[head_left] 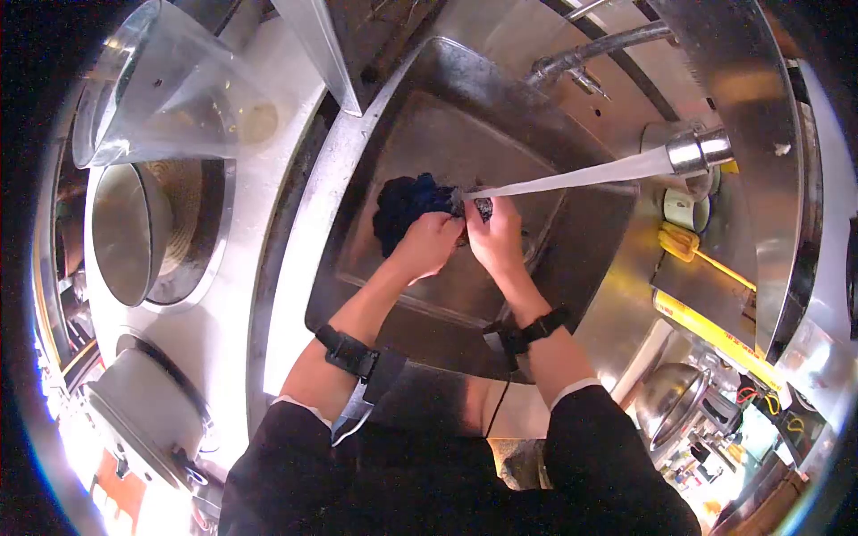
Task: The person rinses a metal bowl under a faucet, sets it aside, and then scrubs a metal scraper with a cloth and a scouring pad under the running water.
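A wet, crumpled dark blue cloth [402, 213] hangs in the metal sink [357, 161], bunched on the left side of my hands. My left hand [427, 245] is closed on its near right edge, fingers curled in. Right beside it, my right hand [497, 234] pinches the other end, where a wet, glistening dark patch shows by the thumb. A stream of water [581, 177] from the steel spout [699, 149] lands between the two hands, on the gathered cloth. Both hands are close together over the sink's middle.
A second tap [599, 55] reaches over the far rim. Left on the counter stand a clear plastic container [174, 89], a round pot [130, 234] and a white lidded appliance [147, 406]. To the right are a yellow-handled brush [681, 241] and a steel bowl [670, 402].
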### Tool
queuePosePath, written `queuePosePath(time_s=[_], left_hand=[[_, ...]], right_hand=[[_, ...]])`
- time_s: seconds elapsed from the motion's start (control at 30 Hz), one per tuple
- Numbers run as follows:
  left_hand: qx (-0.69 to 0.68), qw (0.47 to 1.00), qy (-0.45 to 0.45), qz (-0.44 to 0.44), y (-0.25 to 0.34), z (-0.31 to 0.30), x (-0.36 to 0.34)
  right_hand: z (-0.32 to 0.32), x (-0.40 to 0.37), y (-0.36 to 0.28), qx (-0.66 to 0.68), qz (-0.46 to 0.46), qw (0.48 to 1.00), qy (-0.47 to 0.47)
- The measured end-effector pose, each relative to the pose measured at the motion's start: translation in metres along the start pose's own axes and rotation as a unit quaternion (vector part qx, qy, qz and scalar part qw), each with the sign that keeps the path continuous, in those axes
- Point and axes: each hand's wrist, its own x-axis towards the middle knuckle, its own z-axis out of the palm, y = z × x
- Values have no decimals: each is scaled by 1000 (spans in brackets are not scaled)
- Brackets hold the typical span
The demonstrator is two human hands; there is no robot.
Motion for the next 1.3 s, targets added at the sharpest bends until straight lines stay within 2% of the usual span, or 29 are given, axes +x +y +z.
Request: queuePosePath(time_s=[0.07,0.13,0.2,0.27,0.33,0.4,0.47,0.53,0.6,0.63,0.67,0.73,0.77,0.83,0.93,0.97,1.0,1.07,1.1,1.13,1.2,1.23,1.27,1.3], left_hand=[[-142,987,-25,-72,6,-1,1],[-140,986,-41,-83,13,-7,5],[-138,984,-56,-97,10,-7,8],[-159,985,31,-53,4,-3,9],[-166,982,15,-87,7,-9,6],[-171,978,3,-119,11,-11,5],[-263,958,-39,-110,12,-6,6],[-262,957,-32,-119,8,-4,7],[-182,981,-20,-62,-10,-1,13],[-182,981,-19,-61,-13,4,14],[-221,972,-26,-71,-13,12,12],[-259,962,-32,-79,-11,15,10],[-218,973,-30,-65,-9,13,9],[-180,982,-29,-52,-7,13,8],[-229,968,-61,-76,-1,10,5],[-241,963,-71,-102,7,9,5],[-254,955,-82,-130,13,8,3],[-207,971,-53,-107,13,4,2],[-158,984,-21,-83,12,2,1],[-157,984,-20,-83,10,6,1],[-278,955,-51,-94,14,12,2],[-190,978,-45,-73,13,11,1],[-190,978,-45,-72,16,9,1],[-186,977,-37,-95,16,6,2]], right_hand=[[7,1,0,-71,33,995,65],[10,9,7,-86,29,993,74],[9,15,10,-56,74,994,63],[13,3,4,-104,51,990,76],[14,-7,-4,-60,8,998,25],[9,4,6,-59,-3,998,21],[4,18,12,-74,70,994,30],[4,9,4,-90,72,992,41],[5,-2,-2,-61,-51,997,23],[2,3,4,-65,-81,994,28],[-7,8,1,-82,22,996,-16],[-10,22,13,-101,112,988,10],[-7,17,11,-101,112,989,11],[-1,2,7,-88,-41,995,18],[-15,15,15,-123,11,992,-3],[-16,21,17,-119,62,991,13],[-12,18,16,-120,62,991,15],[-3,2,8,-93,-52,994,33],[-9,-2,4,-101,-43,994,-15],[-14,4,7,-100,-43,994,-14],[-20,22,17,-137,97,986,8],[-17,20,17,-144,78,986,26],[-12,13,15,-144,78,986,27],[-7,5,10,-131,15,991,17]])
